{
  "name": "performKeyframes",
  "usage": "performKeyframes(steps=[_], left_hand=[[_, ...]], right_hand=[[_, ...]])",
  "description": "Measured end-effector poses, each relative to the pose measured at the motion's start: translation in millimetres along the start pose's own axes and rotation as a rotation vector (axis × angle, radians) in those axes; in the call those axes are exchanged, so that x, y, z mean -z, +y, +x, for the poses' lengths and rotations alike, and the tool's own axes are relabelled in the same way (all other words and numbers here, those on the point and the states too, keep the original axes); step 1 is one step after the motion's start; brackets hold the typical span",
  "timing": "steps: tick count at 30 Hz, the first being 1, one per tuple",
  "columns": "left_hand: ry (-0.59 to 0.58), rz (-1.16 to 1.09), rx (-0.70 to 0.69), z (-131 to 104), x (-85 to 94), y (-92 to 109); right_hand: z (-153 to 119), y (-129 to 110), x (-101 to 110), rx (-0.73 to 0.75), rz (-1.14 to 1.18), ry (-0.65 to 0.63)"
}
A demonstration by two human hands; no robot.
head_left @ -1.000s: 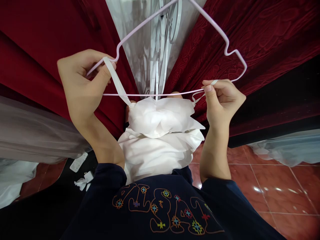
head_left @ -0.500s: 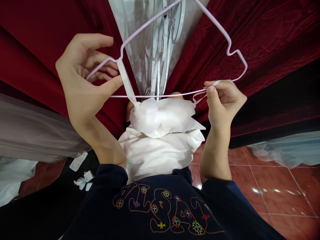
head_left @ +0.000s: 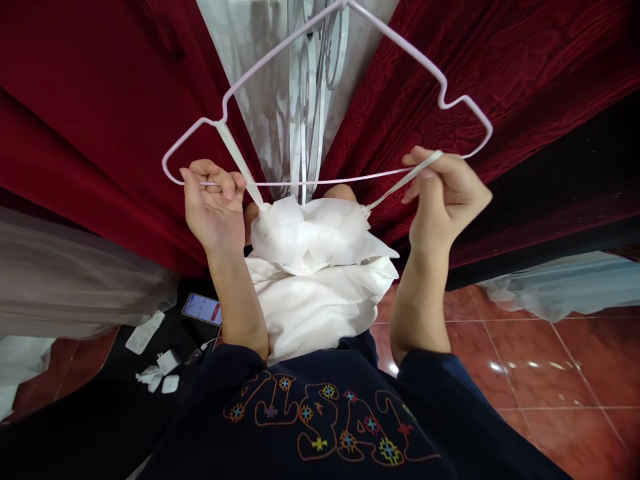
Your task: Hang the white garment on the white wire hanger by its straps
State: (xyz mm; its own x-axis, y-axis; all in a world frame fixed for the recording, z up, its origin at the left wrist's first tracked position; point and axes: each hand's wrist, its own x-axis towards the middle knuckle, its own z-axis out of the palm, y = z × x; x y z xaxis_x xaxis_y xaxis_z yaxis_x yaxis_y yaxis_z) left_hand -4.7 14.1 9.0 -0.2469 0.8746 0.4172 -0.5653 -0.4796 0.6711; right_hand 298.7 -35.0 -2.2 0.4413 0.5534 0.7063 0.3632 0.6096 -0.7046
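A pale pink clothes hanger (head_left: 310,183) is held up in front of me. My left hand (head_left: 217,213) has its fingers curled round the lower bar near the left end. The left white strap (head_left: 239,160) hangs from the notch on that side. Pinched in my right hand (head_left: 443,193) is the right white strap (head_left: 397,186), stretched over the index finger close to the lower bar. Both straps run down to a white ruffled garment (head_left: 315,307) lying bunched on my lap. Whether the right fingers also grip the bar is hard to see.
Dark red cloth (head_left: 100,100) hangs on the left, and patterned red cloth (head_left: 400,107) on the right. A lit phone (head_left: 201,308), a white charger (head_left: 168,362) and small white items lie on a black surface (head_left: 75,427) at left. Red tiles (head_left: 500,360) cover the floor.
My left hand has moved from the left shoulder notch and strap down to the lower bar. My right hand has drawn the right strap taut and outward. The phone has come into view.
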Motion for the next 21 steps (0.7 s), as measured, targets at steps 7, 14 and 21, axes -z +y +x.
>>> performKeyframes(steps=[7, 14, 21], left_hand=[[0.089, 0.010, 0.095, 5.2, 4.9, 11.7], [0.094, -0.009, 0.135, 3.7, 3.4, 12.7], [0.041, -0.003, 0.137, 5.8, 14.4, 13.7]], right_hand=[[28.5, 53.3, 32.8, 0.299, 0.191, 0.384], [59.7, 54.4, 49.9, 0.116, 0.165, 0.139], [78.6, -13.7, 18.2, 0.166, -0.051, -0.267]])
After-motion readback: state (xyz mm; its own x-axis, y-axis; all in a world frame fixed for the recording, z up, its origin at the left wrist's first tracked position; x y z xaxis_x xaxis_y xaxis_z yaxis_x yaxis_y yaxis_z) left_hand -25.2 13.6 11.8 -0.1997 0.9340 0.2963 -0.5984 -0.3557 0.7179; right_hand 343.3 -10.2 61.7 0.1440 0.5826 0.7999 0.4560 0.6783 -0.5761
